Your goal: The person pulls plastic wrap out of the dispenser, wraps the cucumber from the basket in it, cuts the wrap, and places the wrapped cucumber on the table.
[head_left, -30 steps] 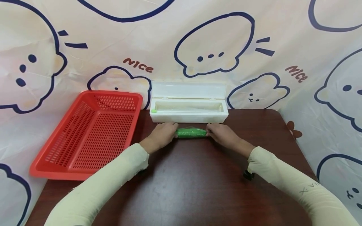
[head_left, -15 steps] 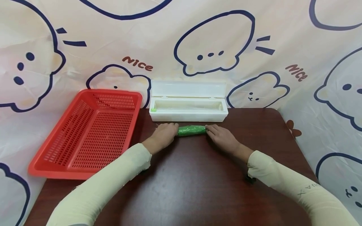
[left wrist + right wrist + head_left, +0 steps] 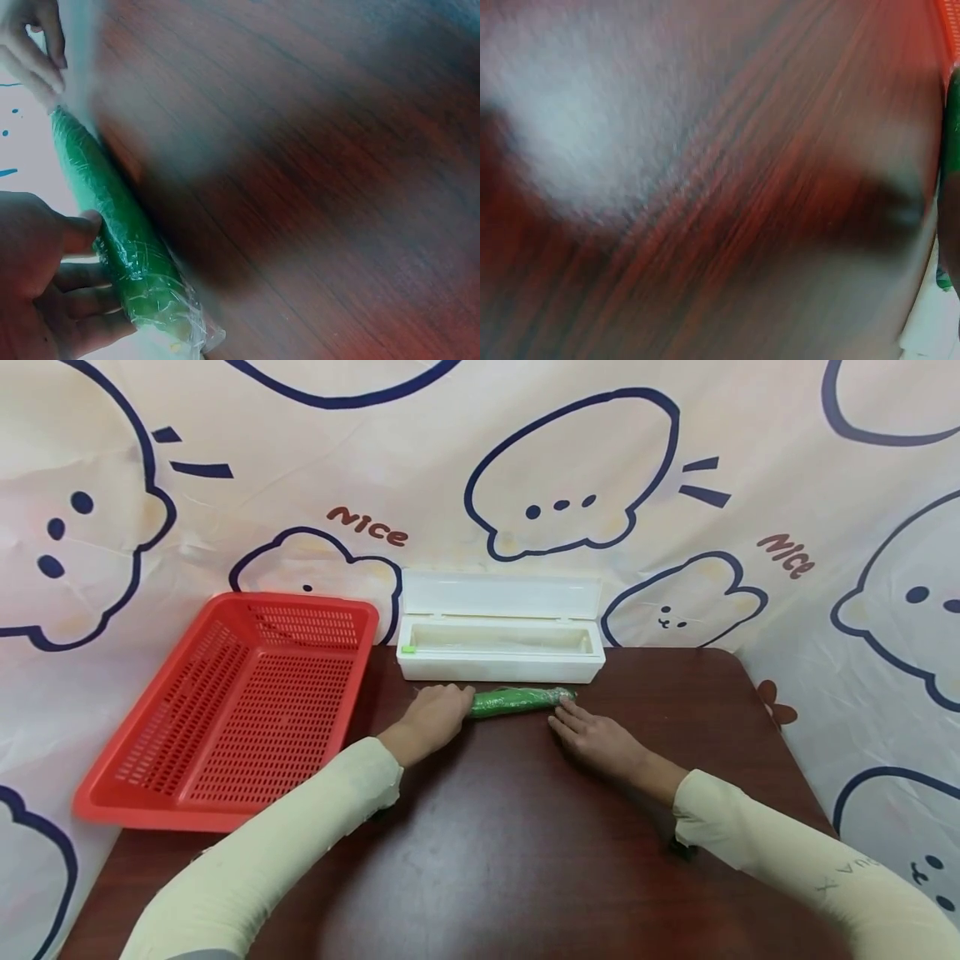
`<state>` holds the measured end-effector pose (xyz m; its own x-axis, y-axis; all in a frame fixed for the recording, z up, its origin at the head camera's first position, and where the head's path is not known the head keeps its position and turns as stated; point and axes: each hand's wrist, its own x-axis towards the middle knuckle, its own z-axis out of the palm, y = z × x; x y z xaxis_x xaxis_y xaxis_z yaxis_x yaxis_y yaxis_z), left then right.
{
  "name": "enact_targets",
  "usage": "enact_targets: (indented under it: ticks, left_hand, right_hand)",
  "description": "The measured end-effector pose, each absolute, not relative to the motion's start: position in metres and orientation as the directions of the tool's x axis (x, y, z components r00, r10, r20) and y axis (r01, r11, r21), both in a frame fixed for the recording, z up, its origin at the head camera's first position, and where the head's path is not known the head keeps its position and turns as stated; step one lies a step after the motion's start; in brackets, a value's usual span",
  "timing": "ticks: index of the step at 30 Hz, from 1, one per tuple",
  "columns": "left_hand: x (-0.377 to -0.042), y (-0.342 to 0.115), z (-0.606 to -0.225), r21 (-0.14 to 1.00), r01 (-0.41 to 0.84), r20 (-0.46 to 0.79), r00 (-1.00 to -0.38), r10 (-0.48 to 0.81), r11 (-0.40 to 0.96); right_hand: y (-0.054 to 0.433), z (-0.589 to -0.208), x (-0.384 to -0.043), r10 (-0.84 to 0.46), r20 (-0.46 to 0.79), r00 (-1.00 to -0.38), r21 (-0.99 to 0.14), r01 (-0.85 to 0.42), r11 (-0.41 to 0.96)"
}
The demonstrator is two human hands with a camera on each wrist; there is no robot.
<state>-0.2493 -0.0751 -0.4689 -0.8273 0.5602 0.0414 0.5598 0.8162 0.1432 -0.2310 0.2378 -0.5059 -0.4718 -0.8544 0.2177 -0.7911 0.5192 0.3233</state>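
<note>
A green cucumber (image 3: 517,701), wrapped in clear cling film, lies sideways in front of the white box in the head view. My left hand (image 3: 436,717) grips its left part, and the left wrist view shows the thumb and fingers (image 3: 76,234) around the wrapped cucumber (image 3: 124,217). Loose film bunches at the near end there. Fairly straight fingers of my right hand (image 3: 596,740) are right at the cucumber's other end, where crinkled film shows. Only an edge of the cucumber (image 3: 952,127) appears in the right wrist view.
Behind the cucumber stands a white cling film dispenser box (image 3: 501,671) with its lid (image 3: 501,596) raised and a small green piece at its left. A red perforated basket (image 3: 352,693) sits on the left of the dark wooden table (image 3: 480,860), with a patterned cloth behind.
My right hand has loosened from the cucumber's right end and shifted right and toward me, its fingers straightening. That end now shows. The left hand keeps its grip.
</note>
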Motion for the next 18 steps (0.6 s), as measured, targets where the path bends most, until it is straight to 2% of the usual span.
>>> enact_targets:
  ticks: [5,9,12,15,18]
  left_hand:
    - [-0.249,-0.076,-0.469,0.138,0.566,0.058,-0.824,0.564,0.813]
    - [-0.248,-0.076,-0.470,0.147,0.572,0.065,-0.820,0.569,0.807]
    - [-0.248,-0.075,-0.471,0.144,0.571,0.067,-0.820,0.568,0.808]
    - [-0.248,-0.075,-0.471,0.139,0.567,0.070,-0.823,0.563,0.812]
    - [-0.248,-0.075,-0.471,0.127,0.568,0.081,-0.823,0.563,0.813]
  right_hand:
    - [0.231,-0.499,-0.227,-0.834,0.211,-0.510,0.290,-0.782,0.551]
    - [0.219,-0.489,-0.223,-0.832,0.246,-0.497,0.332,-0.764,0.554]
    - [0.210,-0.480,-0.223,-0.808,0.303,-0.505,0.316,-0.747,0.585]
    - [0.203,-0.472,-0.229,-0.760,0.355,-0.545,0.250,-0.728,0.639]
    - [0.199,-0.465,-0.243,-0.733,0.307,-0.607,0.116,-0.740,0.662]
